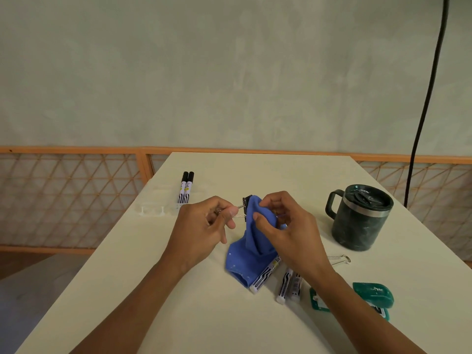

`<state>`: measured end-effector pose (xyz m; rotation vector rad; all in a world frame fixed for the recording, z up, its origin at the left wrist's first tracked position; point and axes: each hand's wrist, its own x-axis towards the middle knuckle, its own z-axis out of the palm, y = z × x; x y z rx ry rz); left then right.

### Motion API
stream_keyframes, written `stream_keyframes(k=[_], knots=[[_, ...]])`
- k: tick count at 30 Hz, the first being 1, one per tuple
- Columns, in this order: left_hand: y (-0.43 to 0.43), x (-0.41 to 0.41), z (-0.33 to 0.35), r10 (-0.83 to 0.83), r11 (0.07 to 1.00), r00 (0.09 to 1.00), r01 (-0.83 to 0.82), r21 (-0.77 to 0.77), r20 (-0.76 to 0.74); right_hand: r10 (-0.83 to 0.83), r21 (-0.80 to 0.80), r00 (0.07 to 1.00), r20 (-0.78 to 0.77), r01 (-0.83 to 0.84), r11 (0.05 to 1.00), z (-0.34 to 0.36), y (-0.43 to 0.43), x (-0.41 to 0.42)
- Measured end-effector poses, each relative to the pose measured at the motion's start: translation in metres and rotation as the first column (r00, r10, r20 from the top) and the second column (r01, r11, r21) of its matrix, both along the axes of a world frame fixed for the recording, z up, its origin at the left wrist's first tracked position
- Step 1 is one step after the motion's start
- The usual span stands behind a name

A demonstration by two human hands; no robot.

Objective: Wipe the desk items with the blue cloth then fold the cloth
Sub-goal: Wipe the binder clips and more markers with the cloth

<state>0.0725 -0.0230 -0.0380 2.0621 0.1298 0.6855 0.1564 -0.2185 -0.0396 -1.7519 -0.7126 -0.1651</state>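
- Left hand (pixel 204 226) pinches the silver wire handles of a small black metal binder clip (pixel 246 201), held up over the middle of the bench. Its fingers (pixel 231 210) are curled tight on the wires.
- Right hand (pixel 283 231) holds the soft blue cloth (pixel 245 259) bunched against the clip's black body, fingers (pixel 260 218) pinching fabric round it. The cloth's lower half trails down onto the pale cream bench (pixel 127 290).
- White marker with black-striped label (pixel 265 274) lies on the cloth's near edge, touching it. Risk: tugging or lifting the cloth likely drags or rolls it, maybe into the two similar markers (pixel 284 288) just to its right.
- Risk: the handles are thin and sprung. Hard rubbing could twist the clip out of the pinch, or squeeze it open so it bites the cloth.
- Dark green lidded mug (pixel 357 218) stands to the right, apart from the hands, so low risk.
- Green plastic item (pixel 375 295), maybe a stapler, near right. Cannot tell which other items are wiped; fold not yet done.
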Motion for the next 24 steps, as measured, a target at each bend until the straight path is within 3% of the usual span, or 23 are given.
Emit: stream_keyframes(k=[3, 8, 13, 20, 24], knots=[[0.004, 0.000, -0.002, 0.019, 0.999, 1.000, -0.019, 0.047, -0.008, 0.000, 0.008, 1.000, -0.002, 0.000, 1.000, 0.003, -0.009, 0.005], [0.008, 0.001, 0.000, 0.052, 0.998, 0.999, -0.053, 0.024, 0.014, -0.091, 0.061, 0.983, 0.159, 0.083, 0.995, 0.006, -0.015, 0.010], [0.003, -0.001, 0.004, 0.020, 0.999, 0.999, -0.021, 0.047, 0.025, 0.026, 0.001, 0.995, 0.092, -0.026, 1.000, 0.006, -0.011, 0.003], [-0.001, -0.003, 0.001, -0.090, 0.976, 0.996, 0.085, 0.202, 0.018, -0.099, 0.089, 0.994, 0.037, 0.095, 0.991, 0.003, -0.006, 0.003], [-0.003, -0.002, 0.000, -0.052, 0.988, 0.997, 0.043, 0.148, 0.055, -0.064, 0.060, 0.998, -0.001, 0.064, 0.996, 0.001, -0.003, 0.002]])
